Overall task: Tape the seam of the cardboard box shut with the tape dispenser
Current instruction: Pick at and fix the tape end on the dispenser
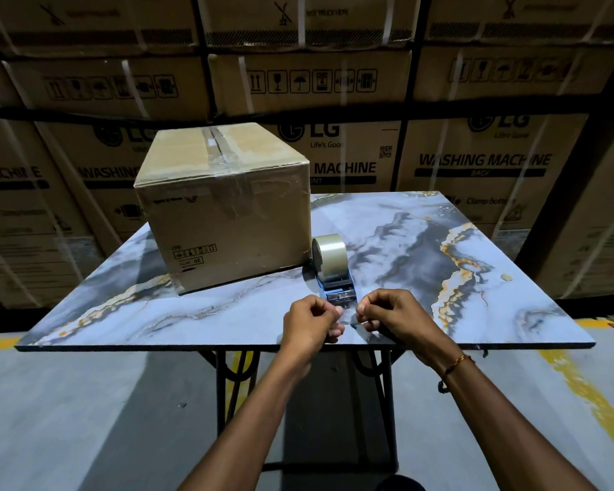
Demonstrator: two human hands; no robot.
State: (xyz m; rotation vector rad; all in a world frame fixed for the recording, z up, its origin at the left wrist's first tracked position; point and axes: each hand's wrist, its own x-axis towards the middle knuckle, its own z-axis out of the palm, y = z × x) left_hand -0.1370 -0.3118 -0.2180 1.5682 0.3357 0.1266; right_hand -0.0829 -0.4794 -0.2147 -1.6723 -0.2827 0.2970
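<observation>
A brown cardboard box (224,203) stands on the left half of the marble-patterned table (440,242); clear tape runs along its top seam and down its front face. Just right of the box's near corner sits a blue tape dispenser (335,278) with a roll of clear tape (328,255). Both hands are at the dispenser's near end. My left hand (311,322) and my right hand (390,315) each pinch the free end of the clear tape between thumb and fingers, stretched between them just above the table.
Stacked washing-machine cartons (475,164) wall off the far side. The table's near edge (298,347) is under my wrists, on a black metal frame (227,377). Grey floor with yellow lines (589,402) lies below.
</observation>
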